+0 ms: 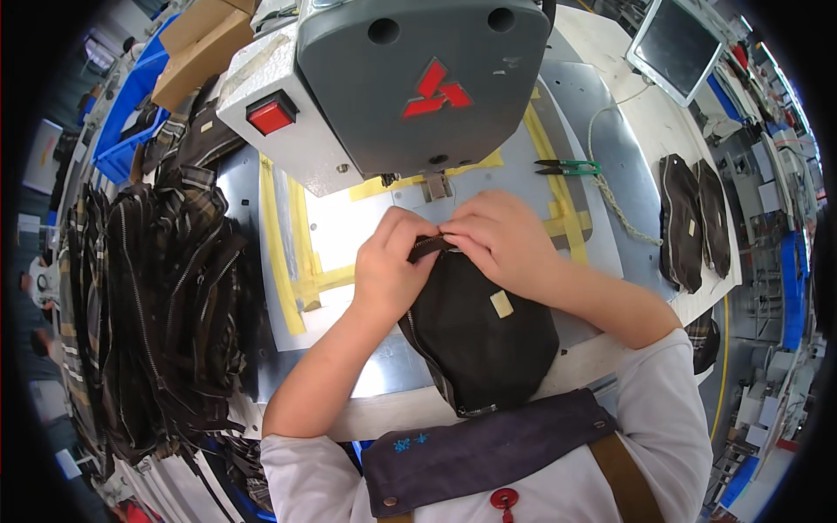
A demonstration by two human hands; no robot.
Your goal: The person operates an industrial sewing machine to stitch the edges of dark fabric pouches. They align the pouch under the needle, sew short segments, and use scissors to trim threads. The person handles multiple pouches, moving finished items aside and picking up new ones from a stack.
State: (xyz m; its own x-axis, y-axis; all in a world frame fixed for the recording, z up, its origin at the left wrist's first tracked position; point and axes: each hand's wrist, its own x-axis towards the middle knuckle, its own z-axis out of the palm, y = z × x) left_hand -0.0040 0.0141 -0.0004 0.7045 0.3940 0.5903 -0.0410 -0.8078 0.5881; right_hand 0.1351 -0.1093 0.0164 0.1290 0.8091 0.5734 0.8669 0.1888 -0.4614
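A dark brown fabric piece with a zipper along its edge and a small pale patch lies on the work plate below the machine head. My left hand pinches its top edge by the zipper tape. Close beside it, my right hand grips the same edge, thumb and fingers pressed together near the other hand's fingertips. Just beyond my fingers is the sewing machine's presser foot.
A sewing machine stands ahead. Zippered dark pieces are piled at left, near a blue bin. Green thread snips, a cord, two more pieces and a screen sit at right.
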